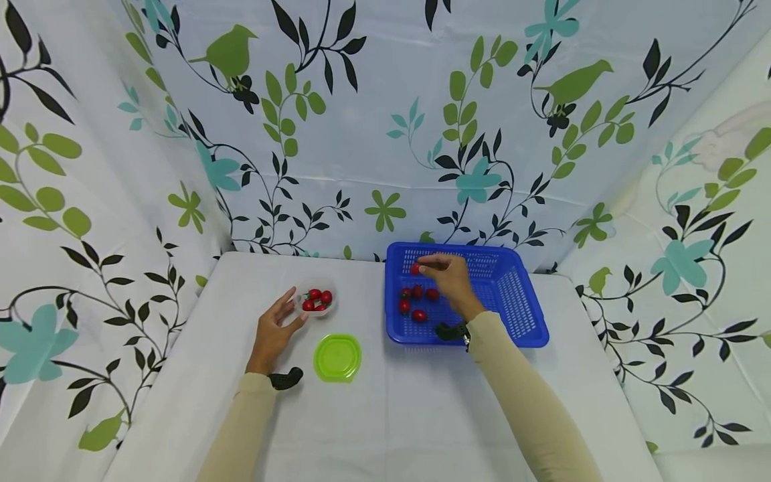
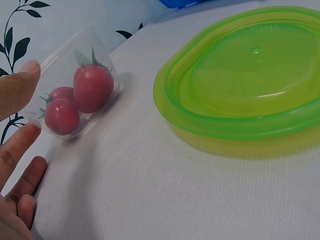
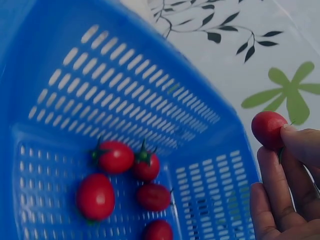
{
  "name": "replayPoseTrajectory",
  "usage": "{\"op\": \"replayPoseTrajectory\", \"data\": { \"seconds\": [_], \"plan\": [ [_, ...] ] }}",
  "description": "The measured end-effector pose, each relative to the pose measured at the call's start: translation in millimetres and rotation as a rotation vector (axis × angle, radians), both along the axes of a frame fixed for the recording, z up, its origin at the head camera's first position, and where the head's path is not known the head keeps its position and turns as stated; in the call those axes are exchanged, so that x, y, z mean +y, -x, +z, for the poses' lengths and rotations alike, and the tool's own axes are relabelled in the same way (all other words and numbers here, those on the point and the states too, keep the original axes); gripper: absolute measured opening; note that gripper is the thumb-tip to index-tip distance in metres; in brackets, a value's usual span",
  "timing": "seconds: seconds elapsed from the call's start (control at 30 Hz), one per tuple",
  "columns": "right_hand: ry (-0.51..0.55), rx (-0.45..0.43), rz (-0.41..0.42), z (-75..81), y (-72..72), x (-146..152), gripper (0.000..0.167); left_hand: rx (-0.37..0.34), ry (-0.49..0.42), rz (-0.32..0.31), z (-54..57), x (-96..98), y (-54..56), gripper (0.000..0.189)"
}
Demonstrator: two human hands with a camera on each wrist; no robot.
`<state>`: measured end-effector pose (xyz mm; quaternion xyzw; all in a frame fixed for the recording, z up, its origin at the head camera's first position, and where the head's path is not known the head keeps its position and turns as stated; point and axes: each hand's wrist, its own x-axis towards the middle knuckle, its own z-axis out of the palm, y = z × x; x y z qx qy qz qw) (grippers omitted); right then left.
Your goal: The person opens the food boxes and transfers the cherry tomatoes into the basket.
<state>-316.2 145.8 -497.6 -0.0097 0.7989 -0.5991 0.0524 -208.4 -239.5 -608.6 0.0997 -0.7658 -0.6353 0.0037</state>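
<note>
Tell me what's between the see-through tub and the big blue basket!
Only bare white table lies straight between the see-through tub and the blue basket, as the head view shows. The green lid sits off that line, nearer the person.

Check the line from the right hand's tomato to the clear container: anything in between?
Only the left rim of the blue basket; beyond it, nothing visible stands between tomato and clear container. The green lid lies nearer the person, off that line. The left hand holds the container's left side.
</note>
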Motion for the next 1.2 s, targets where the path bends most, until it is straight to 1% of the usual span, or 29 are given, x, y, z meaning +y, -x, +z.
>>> {"op": "replayPoseTrajectory", "data": {
  "seconds": [0.1,0.2,0.27,0.3,0.37,0.47,0.67,0.83,1.03,1.2],
  "plan": [
    [-0.003,-0.011,-0.011,-3.0,0.5,6,0.028,-0.023,-0.017,-0.004,12.9,2.6,-2.9,0.078],
    [-0.008,-0.033,-0.018,-6.1,0.6,12,0.028,-0.03,-0.021,-0.014,26.6,5.2,-7.0,0.078],
    [-0.028,-0.049,-0.021,-8.0,0.6,16,0.027,-0.03,-0.019,-0.017,32.4,6.0,-9.5,0.078],
    [-0.039,-0.054,-0.02,-8.9,0.7,17,0.027,-0.027,-0.018,-0.019,33.4,6.0,-10.0,0.078],
    [-0.055,-0.062,-0.022,-10.4,1.0,20,0.025,-0.024,-0.018,-0.02,34.4,6.5,-10.8,0.078],
    [-0.069,-0.071,-0.028,-12.9,1.6,24,0.022,-0.02,-0.009,-0.02,32.3,6.6,-10.3,0.079],
    [-0.102,-0.102,-0.024,-20.3,5.7,31,0.021,-0.001,-0.011,-0.023,31.2,6.0,-9.9,0.078],
    [-0.13,-0.136,-0.014,-23.7,8.3,35,0.019,-0.013,-0.027,-0.025,32.1,5.3,-10.7,0.076],
    [-0.198,-0.179,0.038,-29.2,13.5,38,0.02,-0.024,-0.042,-0.024,30.3,4.8,-10.5,0.076],
    [-0.25,-0.186,0.091,-33.1,20.5,38,0.02,-0.014,-0.045,-0.024,29.4,4.4,-10.6,0.076]
  ]
}}
